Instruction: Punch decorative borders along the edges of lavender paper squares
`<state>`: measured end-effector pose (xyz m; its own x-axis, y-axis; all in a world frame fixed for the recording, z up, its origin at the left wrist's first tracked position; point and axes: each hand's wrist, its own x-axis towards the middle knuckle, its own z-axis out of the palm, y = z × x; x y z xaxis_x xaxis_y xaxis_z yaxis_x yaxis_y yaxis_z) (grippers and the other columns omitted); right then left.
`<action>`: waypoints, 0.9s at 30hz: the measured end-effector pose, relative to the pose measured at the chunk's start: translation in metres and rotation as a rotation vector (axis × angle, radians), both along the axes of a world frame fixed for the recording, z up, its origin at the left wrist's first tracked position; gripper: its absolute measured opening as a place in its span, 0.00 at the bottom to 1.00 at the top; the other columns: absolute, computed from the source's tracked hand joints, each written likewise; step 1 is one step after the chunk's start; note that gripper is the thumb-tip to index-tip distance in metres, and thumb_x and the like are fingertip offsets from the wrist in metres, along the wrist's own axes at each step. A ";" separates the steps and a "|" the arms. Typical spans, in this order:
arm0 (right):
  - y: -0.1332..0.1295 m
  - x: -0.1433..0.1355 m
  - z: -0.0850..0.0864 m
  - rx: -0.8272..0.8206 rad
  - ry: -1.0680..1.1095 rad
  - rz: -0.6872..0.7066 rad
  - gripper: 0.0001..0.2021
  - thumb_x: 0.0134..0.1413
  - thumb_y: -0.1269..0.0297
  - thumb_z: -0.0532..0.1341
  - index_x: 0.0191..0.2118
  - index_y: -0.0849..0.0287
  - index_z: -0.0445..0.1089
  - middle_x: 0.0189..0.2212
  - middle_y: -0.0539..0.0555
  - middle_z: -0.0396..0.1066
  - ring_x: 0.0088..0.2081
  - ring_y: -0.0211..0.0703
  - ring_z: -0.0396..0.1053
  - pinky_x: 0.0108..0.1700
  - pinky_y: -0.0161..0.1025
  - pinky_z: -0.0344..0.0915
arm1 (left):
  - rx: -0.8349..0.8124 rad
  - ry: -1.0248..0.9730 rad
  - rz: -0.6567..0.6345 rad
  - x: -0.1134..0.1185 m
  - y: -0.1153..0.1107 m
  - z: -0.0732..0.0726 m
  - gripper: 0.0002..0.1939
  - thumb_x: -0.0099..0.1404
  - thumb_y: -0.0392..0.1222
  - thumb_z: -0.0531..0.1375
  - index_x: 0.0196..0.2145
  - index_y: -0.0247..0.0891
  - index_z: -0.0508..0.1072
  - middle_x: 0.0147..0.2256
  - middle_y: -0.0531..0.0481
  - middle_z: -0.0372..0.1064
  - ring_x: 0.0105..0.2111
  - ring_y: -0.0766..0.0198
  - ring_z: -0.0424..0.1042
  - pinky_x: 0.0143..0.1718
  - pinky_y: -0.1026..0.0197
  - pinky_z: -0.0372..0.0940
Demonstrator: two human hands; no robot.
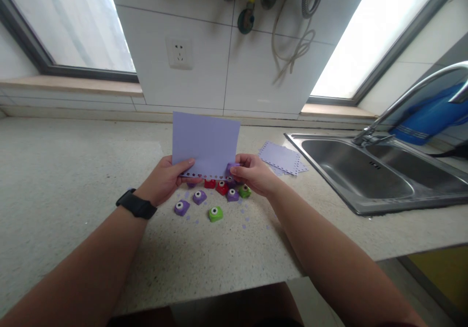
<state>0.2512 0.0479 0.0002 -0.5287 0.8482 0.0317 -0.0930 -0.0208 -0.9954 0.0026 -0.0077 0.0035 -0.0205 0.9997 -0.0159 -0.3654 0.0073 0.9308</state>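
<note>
A sheet of lilac paper stands tilted up above the counter, with a row of small punched shapes along its lower edge. My left hand pinches its lower left side, thumb in front and fingers behind. At the lower right corner my right hand is closed around a purple craft punch, which sits at the paper's edge. Below lie more craft punches: a green one, purple ones and red ones, some partly hidden by the paper and hands.
Punched lilac sheets lie stacked to the right, beside the steel sink with its tall faucet. Tiny lilac paper bits are scattered on the speckled counter. A tiled wall with a socket rises behind.
</note>
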 end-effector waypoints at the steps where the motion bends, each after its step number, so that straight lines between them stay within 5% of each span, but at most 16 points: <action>1: 0.000 -0.001 0.000 0.008 0.011 -0.004 0.17 0.42 0.60 0.76 0.28 0.58 0.67 0.22 0.46 0.67 0.23 0.32 0.60 0.26 0.36 0.54 | -0.001 -0.001 0.001 0.000 0.000 0.000 0.13 0.61 0.34 0.70 0.45 0.33 0.82 0.52 0.38 0.79 0.37 0.56 0.81 0.31 0.57 0.81; 13: -0.012 -0.001 0.009 0.195 0.033 -0.013 0.21 0.33 0.65 0.78 0.27 0.57 0.65 0.23 0.45 0.67 0.25 0.33 0.62 0.28 0.35 0.57 | 0.044 -0.048 -0.042 -0.001 -0.004 -0.002 0.23 0.58 0.36 0.74 0.51 0.36 0.80 0.48 0.40 0.81 0.40 0.53 0.82 0.38 0.53 0.82; 27: -0.021 0.002 0.016 0.459 -0.102 -0.070 0.16 0.37 0.66 0.73 0.27 0.55 0.63 0.23 0.44 0.61 0.25 0.35 0.54 0.26 0.36 0.51 | 0.071 -0.054 -0.001 0.003 -0.011 0.005 0.31 0.52 0.34 0.75 0.55 0.41 0.78 0.45 0.44 0.83 0.45 0.48 0.82 0.43 0.48 0.80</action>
